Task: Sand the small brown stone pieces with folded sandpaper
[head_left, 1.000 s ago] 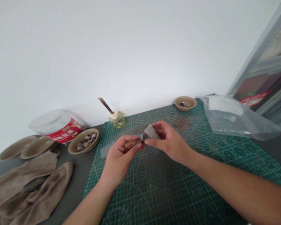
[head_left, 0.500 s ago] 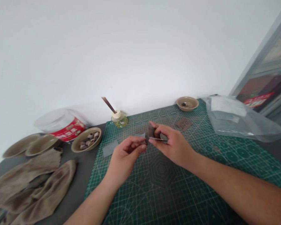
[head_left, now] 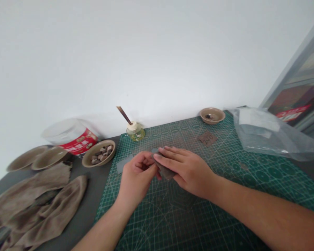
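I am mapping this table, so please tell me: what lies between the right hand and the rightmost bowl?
In the head view, a brown piece marked 240 lies between the right hand and the rightmost bowl.

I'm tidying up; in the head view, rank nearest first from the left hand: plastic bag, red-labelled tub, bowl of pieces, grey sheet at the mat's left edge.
1. Grey sheet: just left of the left hand.
2. Bowl of pieces: farther left.
3. Red-labelled tub: left, behind the bowl.
4. Plastic bag: far right.
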Demonstrator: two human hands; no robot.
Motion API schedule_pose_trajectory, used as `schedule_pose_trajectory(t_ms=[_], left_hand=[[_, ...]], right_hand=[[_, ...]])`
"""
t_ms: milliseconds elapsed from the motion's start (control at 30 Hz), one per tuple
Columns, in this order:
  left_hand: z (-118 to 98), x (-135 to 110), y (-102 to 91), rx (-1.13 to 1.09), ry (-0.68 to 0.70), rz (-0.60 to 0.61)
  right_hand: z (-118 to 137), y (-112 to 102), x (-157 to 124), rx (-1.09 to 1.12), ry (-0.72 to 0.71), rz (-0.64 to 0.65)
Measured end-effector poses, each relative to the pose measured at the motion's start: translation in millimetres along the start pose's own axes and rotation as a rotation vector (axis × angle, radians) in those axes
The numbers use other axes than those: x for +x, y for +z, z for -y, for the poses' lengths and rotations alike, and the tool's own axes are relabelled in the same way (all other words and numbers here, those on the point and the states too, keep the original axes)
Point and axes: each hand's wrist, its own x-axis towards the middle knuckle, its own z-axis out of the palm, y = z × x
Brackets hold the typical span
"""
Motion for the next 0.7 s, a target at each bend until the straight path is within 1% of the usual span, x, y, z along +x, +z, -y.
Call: schedule_pose_trajectory(t_ms=[133, 233, 400, 533, 700], left_hand=[[-1.2, -0.2, 4.5, -0.044, 0.009, -0.046], [-4.0, -1.2, 7.2, -0.050, 0.008, -0.048], [-8.0, -5.0, 9.5, -0.072, 0.062, -0.079], [-8.5, -7.1, 11.8, -0.084, 0.075, -0.061], [-6.2, -7.7, 11.3, -0.074, 0.136, -0.100]], right_hand=[[3.2, 1.9, -1.9, -0.028, 0.034, -0.021], [5.8, 2.8, -2.7, -0.004, 0.084, -0.047], [9.6, 4.5, -2.2, 0.021, 0.015, -0.070], [7.9, 4.2, -3.0, 0.039, 0.069, -0.094], [10.4, 3.3, -3.9, 0.051, 0.039, -0.092]])
